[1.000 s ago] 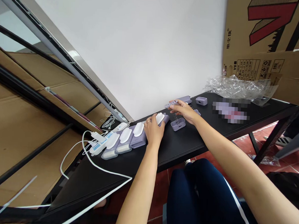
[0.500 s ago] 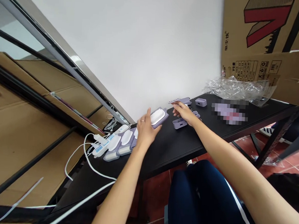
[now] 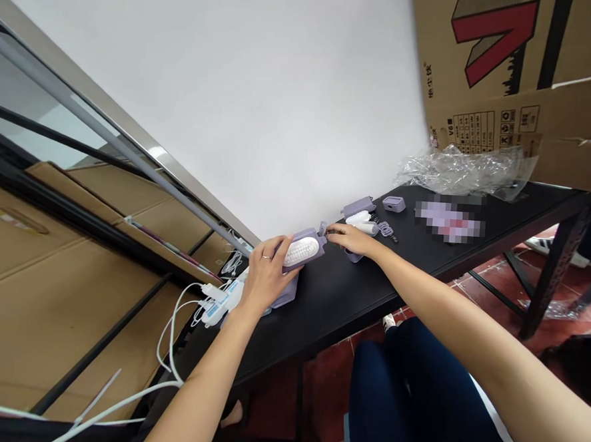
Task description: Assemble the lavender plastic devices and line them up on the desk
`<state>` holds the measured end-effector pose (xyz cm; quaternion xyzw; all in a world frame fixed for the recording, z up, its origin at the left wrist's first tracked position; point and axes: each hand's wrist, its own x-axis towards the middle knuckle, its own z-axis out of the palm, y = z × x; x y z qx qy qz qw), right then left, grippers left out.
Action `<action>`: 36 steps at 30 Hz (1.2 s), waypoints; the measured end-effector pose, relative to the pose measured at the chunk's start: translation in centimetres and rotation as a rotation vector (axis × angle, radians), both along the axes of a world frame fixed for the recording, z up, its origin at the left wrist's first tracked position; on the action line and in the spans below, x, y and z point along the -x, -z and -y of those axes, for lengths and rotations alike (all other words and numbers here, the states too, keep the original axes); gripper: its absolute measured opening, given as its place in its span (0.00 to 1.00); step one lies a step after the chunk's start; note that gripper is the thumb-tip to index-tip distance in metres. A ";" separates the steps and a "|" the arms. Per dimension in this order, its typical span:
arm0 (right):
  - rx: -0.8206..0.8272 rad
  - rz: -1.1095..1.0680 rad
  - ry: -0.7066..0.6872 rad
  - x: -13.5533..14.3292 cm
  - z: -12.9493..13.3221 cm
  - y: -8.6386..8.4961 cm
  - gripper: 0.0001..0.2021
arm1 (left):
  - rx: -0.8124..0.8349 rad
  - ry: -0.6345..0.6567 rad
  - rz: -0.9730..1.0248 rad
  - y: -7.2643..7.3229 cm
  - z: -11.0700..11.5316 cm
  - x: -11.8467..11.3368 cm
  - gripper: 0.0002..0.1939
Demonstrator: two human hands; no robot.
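My left hand (image 3: pixel 265 266) is wrapped round a purple device with a white oval face (image 3: pixel 302 251). The face shows rows of small dots and points upward. At the device's far right end, a small purple tab (image 3: pixel 323 228) stands up. The fingers of my right hand (image 3: pixel 347 239) are pinched together right beside that end; what they hold, if anything, is too small to make out. Another purple device (image 3: pixel 286 294) lies under my left hand, mostly hidden. Behind my right hand is a purple piece (image 3: pixel 353 256), partly covered.
A white power strip (image 3: pixel 223 303) with plugs and cables lies left. Beyond my right hand are a purple housing (image 3: pixel 359 205), white parts (image 3: pixel 360 218), purple links (image 3: pixel 386 228) and a purple cup (image 3: pixel 394 204). Clear plastic wrap (image 3: pixel 459 171) and a large carton (image 3: pixel 514 81) stand at the back right.
My right hand has moved left to the device's end, its fingers now pinched. My left hand has shifted slightly left and down with the device, whose dotted face now shows. The view has turned.
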<state>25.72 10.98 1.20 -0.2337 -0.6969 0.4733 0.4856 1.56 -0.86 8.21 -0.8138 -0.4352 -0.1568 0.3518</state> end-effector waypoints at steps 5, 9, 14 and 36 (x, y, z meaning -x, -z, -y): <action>-0.138 0.268 0.085 -0.2 0.6 -0.2 0.18 | -0.036 0.021 -0.119 -0.9 0.2 -0.3 0.39; -0.279 0.386 0.136 -0.4 1.3 -0.3 0.18 | -0.003 0.006 -0.190 -1.5 0.7 -0.1 0.38; -0.391 0.484 0.105 -0.4 2.0 -0.3 0.26 | 0.048 0.008 -0.248 -2.0 1.1 -0.3 0.36; -0.364 0.646 0.257 -1.3 1.5 1.4 0.39 | 0.131 -0.080 -0.092 0.3 0.3 1.6 0.38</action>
